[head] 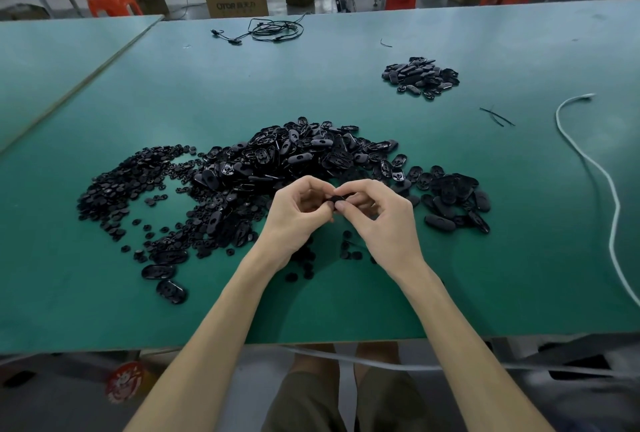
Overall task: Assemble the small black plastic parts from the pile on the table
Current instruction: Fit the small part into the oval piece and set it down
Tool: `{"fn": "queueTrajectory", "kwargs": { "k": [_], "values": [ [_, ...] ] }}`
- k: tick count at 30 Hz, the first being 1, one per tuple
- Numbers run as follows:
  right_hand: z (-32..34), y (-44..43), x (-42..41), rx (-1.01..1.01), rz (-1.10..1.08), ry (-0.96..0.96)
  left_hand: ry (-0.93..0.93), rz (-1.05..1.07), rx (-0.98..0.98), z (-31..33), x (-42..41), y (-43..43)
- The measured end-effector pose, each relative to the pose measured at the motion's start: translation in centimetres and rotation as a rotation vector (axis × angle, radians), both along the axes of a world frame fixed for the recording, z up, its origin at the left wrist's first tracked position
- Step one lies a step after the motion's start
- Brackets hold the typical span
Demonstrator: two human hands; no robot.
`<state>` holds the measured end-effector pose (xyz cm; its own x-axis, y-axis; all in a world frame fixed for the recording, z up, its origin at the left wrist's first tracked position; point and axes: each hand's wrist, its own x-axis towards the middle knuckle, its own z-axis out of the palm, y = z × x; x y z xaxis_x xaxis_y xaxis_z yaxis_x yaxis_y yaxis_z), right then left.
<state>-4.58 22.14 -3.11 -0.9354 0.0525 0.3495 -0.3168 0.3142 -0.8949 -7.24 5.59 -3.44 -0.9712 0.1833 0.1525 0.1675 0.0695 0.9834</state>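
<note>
both hands pinching one small black plastic part | left hand + right hand | above big black pile on green desk

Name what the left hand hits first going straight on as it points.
The left hand points at the right hand, likely meeting its fingers first; both pinch one small black part between them.

A single wide-angle camera on the person's head is looking forward and down across the flat green-topped desk, sitting close above its near edge, and is taking in the far floor with an orange plastic stool.
</note>
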Motion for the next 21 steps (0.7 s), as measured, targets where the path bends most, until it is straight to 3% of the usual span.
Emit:
{"fn": "queueTrajectory", "kwargs": {
  "k": [6,17,21],
  "values": [
    [-0.09,-0.01,0.01,0.088,0.022,0.04,0.049,-0.007,-0.012,-0.09,0.07,0.02],
    [-0.26,0.19,-0.18,0.077,-0.03,0.082,0.084,0.017,0.038,0.19,0.24,0.1],
    [-0.02,0.23,-0.02,-0.013,-0.125,0.128,0.108,0.071,0.014,0.0,-0.06,-0.06]
  ]
}}
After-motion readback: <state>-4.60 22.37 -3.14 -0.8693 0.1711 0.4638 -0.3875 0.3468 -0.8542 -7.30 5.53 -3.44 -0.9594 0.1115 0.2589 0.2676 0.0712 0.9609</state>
